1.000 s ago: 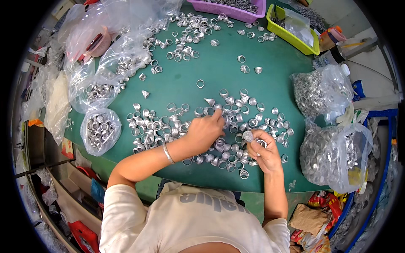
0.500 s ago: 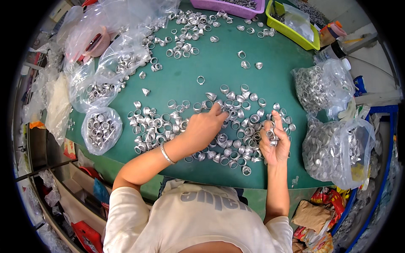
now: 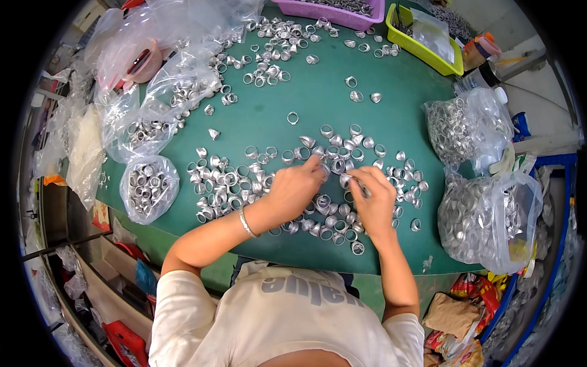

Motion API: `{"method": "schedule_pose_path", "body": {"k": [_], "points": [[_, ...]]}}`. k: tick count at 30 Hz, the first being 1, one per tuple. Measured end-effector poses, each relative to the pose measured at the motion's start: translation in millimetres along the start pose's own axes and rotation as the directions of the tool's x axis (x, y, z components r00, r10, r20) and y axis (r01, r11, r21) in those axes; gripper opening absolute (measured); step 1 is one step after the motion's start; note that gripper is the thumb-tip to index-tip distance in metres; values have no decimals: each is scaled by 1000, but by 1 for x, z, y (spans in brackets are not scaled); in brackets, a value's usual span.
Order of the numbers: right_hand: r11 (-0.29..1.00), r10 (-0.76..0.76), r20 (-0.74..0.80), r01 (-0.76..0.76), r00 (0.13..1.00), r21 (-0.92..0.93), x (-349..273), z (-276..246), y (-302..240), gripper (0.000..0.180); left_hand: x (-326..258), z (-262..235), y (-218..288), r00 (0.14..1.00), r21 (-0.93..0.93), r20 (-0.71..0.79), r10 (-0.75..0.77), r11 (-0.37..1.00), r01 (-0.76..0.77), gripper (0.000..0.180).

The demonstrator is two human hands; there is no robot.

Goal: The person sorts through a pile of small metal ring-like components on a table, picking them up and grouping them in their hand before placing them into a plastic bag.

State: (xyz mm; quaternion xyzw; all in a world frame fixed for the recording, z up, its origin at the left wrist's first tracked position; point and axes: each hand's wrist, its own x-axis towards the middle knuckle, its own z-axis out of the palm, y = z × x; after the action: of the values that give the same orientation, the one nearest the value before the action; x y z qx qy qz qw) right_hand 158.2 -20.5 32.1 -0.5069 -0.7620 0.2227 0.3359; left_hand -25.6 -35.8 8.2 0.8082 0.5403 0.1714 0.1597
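Note:
Many silver-coloured metal rings (image 3: 227, 188) lie in loose heaps on the green tabletop (image 3: 257, 125). My left hand (image 3: 296, 188), with a bangle on its wrist, is over the middle heap, its fingers pinched together at a ring (image 3: 325, 170); the fingertips partly hide it. Close by on the right, my right hand (image 3: 375, 200) grips a silver ring (image 3: 345, 180) between thumb and fingers. The two hands' fingertips nearly meet. More rings (image 3: 408, 177) are spread to the right of my right hand.
Clear plastic bags of rings stand at left (image 3: 147, 191) and right (image 3: 471, 220). Along the far edge are a purple basket (image 3: 330, 13) and a yellow-green basket (image 3: 422, 52). A pink bowl (image 3: 145, 64) sits among plastic bags. Scattered rings (image 3: 269, 70) lie farther back.
My right hand has moved left, from the right side of the heap to beside my left hand, and now pinches a ring there. My left hand has hardly moved.

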Motion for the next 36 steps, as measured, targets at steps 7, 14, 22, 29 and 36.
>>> {"method": "schedule_pose_path", "body": {"k": [7, 14, 22, 29, 36], "points": [[915, 84, -192, 0, 978, 403, -26, -8, 4, 22, 3, -6, 13, 986, 60, -20, -164, 984, 165, 35], [919, -4, -249, 102, 969, 382, -32, -7, 7, 19, 3, 10, 7, 993, 155, -72, -93, 982, 103, 29], [-47, 407, 287, -293, 868, 955, -34, -13, 17, 28, 11, 0, 18, 988, 98, -66, -139, 985, 145, 32], [-358, 181, 474, -392, 861, 848, -26, -14, 22, 21, 17, 5, 16, 971, 71, -101, -216, 972, 223, 28], [135, 453, 427, -534, 782, 834, -20, -20, 11, 10, 10, -31, 12, 983, -51, -119, -141, 989, 135, 25]]}}
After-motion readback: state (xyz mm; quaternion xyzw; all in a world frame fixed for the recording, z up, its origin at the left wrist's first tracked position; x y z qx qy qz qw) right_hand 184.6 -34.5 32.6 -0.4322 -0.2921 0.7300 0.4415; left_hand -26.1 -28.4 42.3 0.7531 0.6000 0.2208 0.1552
